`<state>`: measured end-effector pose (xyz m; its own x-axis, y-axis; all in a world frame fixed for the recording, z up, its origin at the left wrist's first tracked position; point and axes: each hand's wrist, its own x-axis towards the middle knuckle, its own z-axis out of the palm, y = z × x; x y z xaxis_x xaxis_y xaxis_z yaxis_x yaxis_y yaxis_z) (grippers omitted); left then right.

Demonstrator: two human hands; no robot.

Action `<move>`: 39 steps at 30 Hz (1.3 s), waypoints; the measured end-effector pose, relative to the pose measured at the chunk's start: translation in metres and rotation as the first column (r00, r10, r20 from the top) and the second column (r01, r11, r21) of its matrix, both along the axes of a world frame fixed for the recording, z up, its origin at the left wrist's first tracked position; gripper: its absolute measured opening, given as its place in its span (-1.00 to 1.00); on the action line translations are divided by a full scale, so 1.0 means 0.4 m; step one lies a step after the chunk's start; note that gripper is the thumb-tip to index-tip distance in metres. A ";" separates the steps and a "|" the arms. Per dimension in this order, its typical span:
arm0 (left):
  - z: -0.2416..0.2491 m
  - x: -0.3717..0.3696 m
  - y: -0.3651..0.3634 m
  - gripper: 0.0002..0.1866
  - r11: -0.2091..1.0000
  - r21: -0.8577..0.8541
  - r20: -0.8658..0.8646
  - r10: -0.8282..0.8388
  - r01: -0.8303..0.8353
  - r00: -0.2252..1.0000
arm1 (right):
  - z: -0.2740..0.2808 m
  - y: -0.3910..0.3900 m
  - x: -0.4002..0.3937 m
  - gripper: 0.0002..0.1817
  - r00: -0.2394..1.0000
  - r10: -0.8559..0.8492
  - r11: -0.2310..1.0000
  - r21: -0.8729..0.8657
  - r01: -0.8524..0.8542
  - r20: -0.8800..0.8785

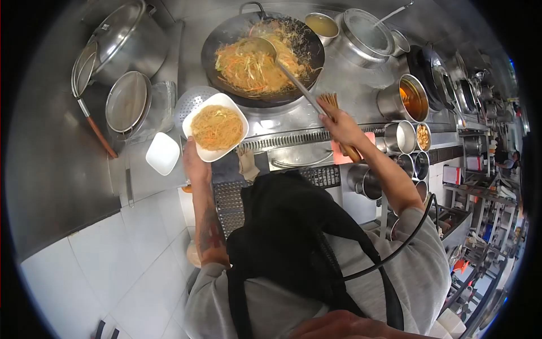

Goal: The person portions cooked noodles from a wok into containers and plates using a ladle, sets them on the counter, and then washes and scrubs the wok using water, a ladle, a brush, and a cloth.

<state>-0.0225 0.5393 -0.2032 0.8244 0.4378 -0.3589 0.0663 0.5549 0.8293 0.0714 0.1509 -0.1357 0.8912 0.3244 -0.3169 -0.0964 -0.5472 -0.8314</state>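
Our left hand (196,158) pinches the rim of a white, rounded-square bowl (241,116) at its near left side, fingers mostly hidden beneath; our right hand (341,127) is wrapped round a long-handled grey metal ladle (299,85).

Biggest around us is the stainless-steel counter (355,85). Toward its far edge sits a wide, round black metal wok (226,31) heaped with thin yellow noodles mixed with orange and pale green shreds (243,70); the ladle's head rests in that heap. Just left of the wok's near side, above the counter's near edge, we hold the bowl, which carries a mound of similar noodles (217,127). Partly behind it shows a round perforated steel strainer (189,101). A small white rounded-square dish (163,153) lies farther left, near our left hand.

We judge the bowl the weak point: gripped from one side, it could tip if the load shifts, spilling noodles over the near edge. A hurried sweep of the ladle could throw strands over the wok's rim, and its long handle could knock the bowl. The wok's metal may well be hot, so straying fingers could get burned.

As for brands, labels or writing, we can make out none legibly; the shelves at far right are too small to read.
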 end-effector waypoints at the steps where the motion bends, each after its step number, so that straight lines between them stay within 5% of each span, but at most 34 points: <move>1: -0.005 -0.005 -0.011 -0.53 1.000 -0.005 0.018 0.005 -0.004 1.000 | 0.022 0.004 -0.019 -0.48 0.900 -0.098 0.969 0.166 0.184 -0.424; 2: -0.009 -0.015 -0.018 -0.54 1.000 -0.011 0.031 0.008 -0.008 0.999 | 0.038 -0.015 -0.018 -0.48 0.901 -0.093 0.969 0.169 0.180 -0.424; 4: -0.010 -0.026 -0.025 -0.53 1.000 -0.017 0.049 -0.020 0.021 0.999 | 0.070 -0.050 -0.005 -0.48 0.721 0.001 0.751 0.476 0.457 -0.693; 10: 0.024 -0.028 -0.066 -0.52 1.000 -0.026 0.044 -0.009 0.010 0.999 | 0.197 -0.102 -0.057 -0.48 0.814 -0.093 0.730 0.517 0.448 -0.574; 12: 0.026 -0.029 -0.069 -0.51 0.999 0.012 0.061 -0.030 0.030 0.998 | 0.171 -0.130 -0.076 -0.48 0.773 0.005 0.527 0.658 0.537 -0.635; 14: 0.022 -0.025 -0.068 -0.50 0.999 0.016 0.068 -0.031 0.030 0.997 | 0.175 -0.110 -0.075 -0.51 0.764 -0.007 0.517 0.652 0.555 -0.646; 18: 0.036 -0.027 -0.061 -0.49 0.998 0.029 0.047 -0.054 0.053 0.997 | 0.228 -0.072 -0.033 -0.61 0.664 -0.061 0.550 0.529 0.646 -0.746; 24: 0.066 0.088 -0.035 -0.52 0.989 0.134 0.090 -0.077 0.064 0.993 | 0.398 -0.078 -0.040 -0.62 0.775 -0.136 0.655 0.531 0.538 -0.617; 27: 0.050 0.212 -0.020 -0.52 0.972 0.220 0.076 -0.104 0.085 0.992 | 0.497 -0.092 -0.083 -0.58 0.856 0.027 0.545 0.725 0.420 -0.516; 32: 0.051 0.427 -0.045 -0.54 0.942 0.311 0.127 -0.177 0.131 0.976 | 0.588 -0.034 -0.175 -0.52 0.931 -0.002 0.484 0.814 0.321 -0.366; 36: 0.188 0.502 -0.122 -0.53 0.972 0.166 0.251 -0.205 0.167 0.946 | 0.494 0.048 -0.237 -0.49 0.937 -0.245 0.668 0.657 0.349 -0.249; 39: 0.236 0.522 -0.146 -0.51 0.969 0.123 0.288 -0.241 0.214 0.927 | 0.367 0.090 -0.254 -0.45 0.962 -0.212 0.849 0.455 0.270 -0.174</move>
